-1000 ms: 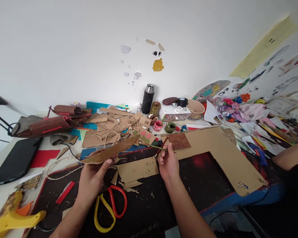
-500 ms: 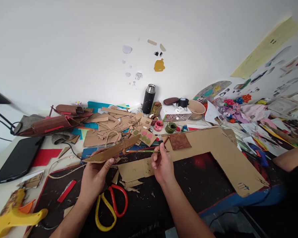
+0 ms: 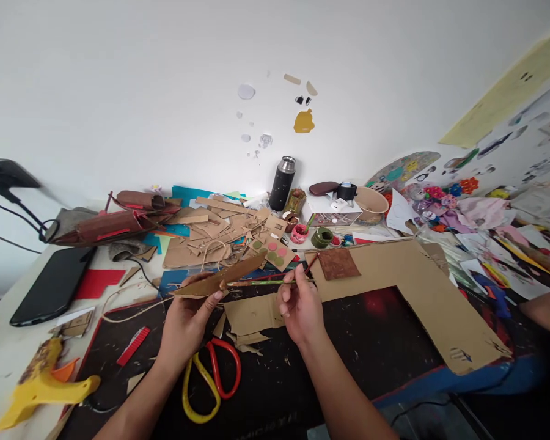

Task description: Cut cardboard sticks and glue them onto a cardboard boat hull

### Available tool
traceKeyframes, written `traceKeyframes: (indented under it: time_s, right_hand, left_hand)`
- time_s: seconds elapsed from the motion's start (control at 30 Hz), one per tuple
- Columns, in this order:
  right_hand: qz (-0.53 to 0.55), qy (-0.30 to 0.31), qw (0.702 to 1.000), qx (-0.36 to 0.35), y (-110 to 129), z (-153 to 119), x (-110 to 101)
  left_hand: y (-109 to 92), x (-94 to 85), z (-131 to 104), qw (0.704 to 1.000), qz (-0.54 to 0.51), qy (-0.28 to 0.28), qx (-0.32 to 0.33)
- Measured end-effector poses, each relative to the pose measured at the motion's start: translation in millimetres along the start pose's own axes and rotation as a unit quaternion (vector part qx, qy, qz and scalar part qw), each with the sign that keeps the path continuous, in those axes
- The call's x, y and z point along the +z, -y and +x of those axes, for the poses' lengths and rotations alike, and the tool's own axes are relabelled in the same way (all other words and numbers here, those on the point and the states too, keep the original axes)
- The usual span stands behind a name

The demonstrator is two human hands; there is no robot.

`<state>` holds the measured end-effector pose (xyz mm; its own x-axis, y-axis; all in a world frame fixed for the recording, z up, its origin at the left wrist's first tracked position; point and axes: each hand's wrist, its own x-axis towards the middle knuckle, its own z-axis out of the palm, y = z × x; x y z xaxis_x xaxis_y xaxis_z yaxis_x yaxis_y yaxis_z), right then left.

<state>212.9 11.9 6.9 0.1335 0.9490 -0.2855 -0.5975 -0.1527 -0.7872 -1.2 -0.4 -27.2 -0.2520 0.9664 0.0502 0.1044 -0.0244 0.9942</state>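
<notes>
Paintbrush [image 3: 259,283] farther left, leftward-pointing, nearly level

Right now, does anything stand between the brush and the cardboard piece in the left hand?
Nothing visible does: the brush points from the right hand to the cardboard piece in the left hand, tip seemingly touching.

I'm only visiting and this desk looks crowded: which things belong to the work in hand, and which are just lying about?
In use:
- cardboard piece, in the left hand
- paintbrush, in the right hand

Apparently just lying about:
- scissors
- glue gun
- phone
- flask
</notes>
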Motion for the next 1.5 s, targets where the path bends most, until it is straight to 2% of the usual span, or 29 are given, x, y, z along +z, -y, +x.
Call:
traceKeyframes:
  time_s: [0.1,0.3,0.5,0.6,0.77,0.87,0.93,1.0,1.13,1.23,1.33,1.5]
  right_hand:
    - [-0.009,0.005,1.0,0.001,-2.2,1.3,3.6]
    - [0.015,-0.055,0.998,-0.006,3.2,3.6,-7.1]
    - [0.02,-0.011,1.0,0.008,0.3,0.0,2.4]
    - [0.026,-0.012,1.0,0.011,-3.0,4.0,6.3]
    - [0.055,-0.048,0.997,0.001,1.8,12.2,-12.0]
    - [0.071,-0.042,0.997,-0.001,8.9,14.5,-29.9]
    - [0.087,-0.034,0.996,-0.002,12.3,15.8,-40.0]
    - [0.105,-0.029,0.994,-0.001,13.3,17.4,-47.5]
    - [0.132,-0.026,0.991,0.005,10.2,19.0,-56.4]
    - [0.148,-0.024,0.989,0.007,8.6,17.8,-61.1]
    - [0.154,-0.017,0.988,0.008,8.8,16.2,-65.9]
    - [0.154,-0.019,0.988,0.016,6.6,15.5,-72.3]
  left_hand:
    - [1.0,-1.9,-0.3,1.0,0.01,0.007,-0.001]
    - [7.1,-2.5,0.3,1.0,0.007,0.011,0.006]
    - [9.7,-3.2,-0.9,0.998,0.045,0.029,0.037]
    - [5.6,-4.2,-1.4,0.997,0.064,0.029,0.043]
    - [-1.3,-7.9,0.9,0.996,0.081,-0.003,0.047]
    - [-4.9,-14.9,0.8,0.987,0.132,0.0,0.088]
    - [-9.4,-21.3,-0.5,0.97,0.196,0.003,0.146]
    - [-15.8,-26.9,-1.8,0.938,0.275,0.014,0.212]
    - [-24.7,-29.7,-0.9,0.842,0.428,0.045,0.326]
    - [-19.9,-26.2,0.2,0.78,0.493,0.069,0.379]
    - [-11.3,-22.8,-3.4,0.748,0.529,0.084,0.392]
    - [-7.7,-16.5,-18.5,0.723,0.558,0.077,0.401]
